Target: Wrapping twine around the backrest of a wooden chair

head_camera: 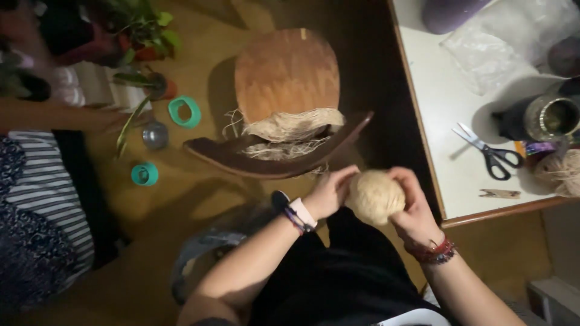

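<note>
A round ball of tan twine (374,196) sits between both my hands, above my lap. My left hand (329,193) presses on its left side, and a watch and bracelets circle that wrist. My right hand (414,208) cups the ball from the right, with beaded bracelets at the wrist. In front of me stands a wooden chair (284,78) seen from above. A band of the same tan fibre (293,130) is wrapped where its seat meets the dark curved backrest (272,160), with loose strands hanging off it.
A white table (447,108) at right carries black-handled scissors (492,154), a clothespin (500,194), a metal cup (550,118), another twine ball (559,172) and a plastic bag (501,48). At left, another person's arm (66,118), potted plants (139,36), teal rings (184,111) on the wooden floor.
</note>
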